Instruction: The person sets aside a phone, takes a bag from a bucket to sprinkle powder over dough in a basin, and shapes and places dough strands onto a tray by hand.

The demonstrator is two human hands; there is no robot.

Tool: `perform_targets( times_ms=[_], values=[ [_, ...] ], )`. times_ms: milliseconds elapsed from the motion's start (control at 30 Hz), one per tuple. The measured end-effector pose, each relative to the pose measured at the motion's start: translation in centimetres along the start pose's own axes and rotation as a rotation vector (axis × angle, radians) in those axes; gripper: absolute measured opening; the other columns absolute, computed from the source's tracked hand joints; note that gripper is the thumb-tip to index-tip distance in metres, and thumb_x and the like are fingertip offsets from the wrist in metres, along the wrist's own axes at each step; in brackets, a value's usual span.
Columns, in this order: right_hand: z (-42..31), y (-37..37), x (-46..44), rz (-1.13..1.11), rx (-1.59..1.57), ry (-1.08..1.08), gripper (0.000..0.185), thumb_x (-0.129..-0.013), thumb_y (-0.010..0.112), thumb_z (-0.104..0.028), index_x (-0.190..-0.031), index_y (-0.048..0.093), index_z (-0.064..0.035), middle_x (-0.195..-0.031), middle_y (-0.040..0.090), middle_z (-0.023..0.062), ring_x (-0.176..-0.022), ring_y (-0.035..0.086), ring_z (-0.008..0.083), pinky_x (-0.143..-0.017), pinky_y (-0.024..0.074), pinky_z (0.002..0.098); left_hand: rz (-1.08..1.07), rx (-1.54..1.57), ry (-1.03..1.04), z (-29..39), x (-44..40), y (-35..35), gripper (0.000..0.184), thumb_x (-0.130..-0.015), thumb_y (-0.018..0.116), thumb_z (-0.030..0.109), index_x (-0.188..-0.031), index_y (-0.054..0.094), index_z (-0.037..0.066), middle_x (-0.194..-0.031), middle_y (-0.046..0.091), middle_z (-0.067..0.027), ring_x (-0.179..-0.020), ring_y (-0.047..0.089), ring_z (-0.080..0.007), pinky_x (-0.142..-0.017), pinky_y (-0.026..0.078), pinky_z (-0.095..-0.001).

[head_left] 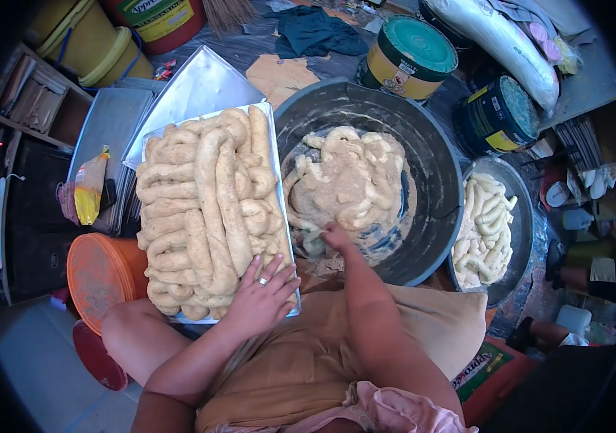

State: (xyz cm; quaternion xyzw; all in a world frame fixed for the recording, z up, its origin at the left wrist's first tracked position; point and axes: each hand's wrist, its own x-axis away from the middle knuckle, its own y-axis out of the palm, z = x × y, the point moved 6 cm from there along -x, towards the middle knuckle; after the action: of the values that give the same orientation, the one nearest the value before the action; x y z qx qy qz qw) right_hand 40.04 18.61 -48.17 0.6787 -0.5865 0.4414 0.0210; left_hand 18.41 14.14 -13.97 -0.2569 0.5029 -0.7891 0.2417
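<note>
Long, thick ropes of coated dough (214, 202) are heaped in rows on a metal tray (284, 216) in front of me, to the left. My left hand (263, 292), with a ring on one finger, lies with fingers spread on the dough at the tray's near right corner. Beside the tray stands a wide dark basin (434, 216) with more dough ropes (347, 169) under a brownish, crumbly coating. Inside its near left edge, my right hand (337, 238) is closed by a pale greyish thing (313, 243); I cannot make out what it is.
A second basin (523, 238) at the right holds pale dough ropes (485, 224). Behind are lidded buckets (416, 43) and a white sack (506, 47). An orange bucket (98, 273) is at my left, with stacked metal trays (113, 119) beyond it.
</note>
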Motion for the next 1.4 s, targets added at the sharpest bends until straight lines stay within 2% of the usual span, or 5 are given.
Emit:
perform_targets(
  times_ms=[267,600,900,1100,1400],
  values=[
    [6.2,-8.1,9.7,1.371,0.292,0.494,0.033,-0.074,0.062,-0.017,-0.104,0.062,-0.0027,-0.096,0.065,0.0171,-0.092,0.061,0.0353,-0.079,0.0477,0.0433,-0.001,-0.003,0.001,0.0,-0.1,0.0,0.045,-0.08,0.066,0.034,-0.121,0.061,0.016,-0.138,0.047,-0.0026,-0.139,0.03,-0.0253,-0.114,0.011,-0.0535],
    [-1.4,2.1,-0.5,-0.094,0.5,-0.125,0.037,-0.084,0.055,-0.028,-0.114,0.059,-0.007,-0.11,0.063,0.0196,-0.097,0.06,0.0374,-0.09,0.0455,0.0435,0.006,0.001,0.001,0.0,-0.3,0.2,0.044,-0.079,0.067,0.033,-0.119,0.062,0.015,-0.138,0.047,-0.0026,-0.139,0.03,-0.0257,-0.113,0.011,-0.0544],
    [-1.9,2.1,2.9,0.398,0.517,-0.377,0.043,-0.083,0.052,-0.02,-0.125,0.05,-0.0091,-0.11,0.059,0.0229,-0.101,0.058,0.0411,-0.088,0.0455,0.048,0.008,0.005,0.004,0.0,-0.3,0.0,0.044,-0.079,0.067,0.033,-0.12,0.062,0.015,-0.138,0.047,-0.0024,-0.138,0.03,-0.0263,-0.114,0.011,-0.0543],
    [1.9,2.5,-2.7,-0.189,-0.844,0.228,0.053,-0.08,0.053,-0.016,-0.132,0.046,-0.0078,-0.096,0.06,0.0145,-0.076,0.061,0.0232,-0.068,0.0504,0.0374,-0.006,-0.011,0.014,0.4,0.1,-0.2,0.05,-0.081,0.066,0.034,-0.126,0.057,0.015,-0.142,0.042,-0.0088,-0.139,0.029,-0.0299,-0.114,0.011,-0.0541],
    [-29.8,-18.1,17.7,-0.724,-0.22,-0.517,0.052,-0.077,0.061,-0.012,-0.127,0.049,-0.0058,-0.088,0.06,0.0056,-0.072,0.057,0.0116,-0.064,0.0466,0.0255,0.588,0.392,-0.022,2.0,-6.1,-8.9,0.09,-0.079,0.07,0.014,-0.149,0.015,0.006,-0.149,0.027,-0.0225,-0.136,0.032,-0.0394,-0.112,0.027,-0.0457]
  ],
)
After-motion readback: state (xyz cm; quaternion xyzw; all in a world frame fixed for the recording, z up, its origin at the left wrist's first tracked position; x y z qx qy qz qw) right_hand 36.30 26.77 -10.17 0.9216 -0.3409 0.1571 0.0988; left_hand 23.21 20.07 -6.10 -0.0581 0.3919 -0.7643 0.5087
